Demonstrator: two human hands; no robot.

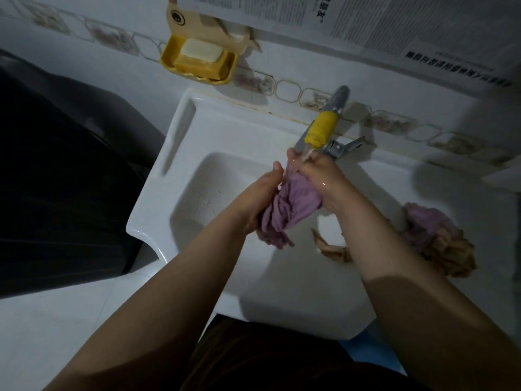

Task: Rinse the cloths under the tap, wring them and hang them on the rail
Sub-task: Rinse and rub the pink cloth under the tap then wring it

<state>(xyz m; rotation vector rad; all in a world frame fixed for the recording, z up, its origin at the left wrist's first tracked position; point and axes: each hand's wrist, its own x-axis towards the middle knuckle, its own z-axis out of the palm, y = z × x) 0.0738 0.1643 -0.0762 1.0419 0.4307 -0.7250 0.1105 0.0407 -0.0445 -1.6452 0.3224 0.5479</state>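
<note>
A purple cloth (pixel 284 210) hangs bunched over the white sink (pixel 158 193), held between both hands. My left hand (pixel 262 190) grips its left side and my right hand (pixel 321 176) grips its top, right under the tap (pixel 321 131) with its yellow spout sleeve. Water runs from the tap onto my right hand and the cloth's top. A pile of purple and beige cloths (pixel 434 241) lies on the sink's right ledge, partly behind my right forearm. No rail is in view.
A yellow soap dish (pixel 197 63) with bars of soap hangs on the tiled wall at the upper left. A dark bulky object (pixel 62 179) stands left of the sink. Newspaper sheets (pixel 394 26) cover the wall above the tap.
</note>
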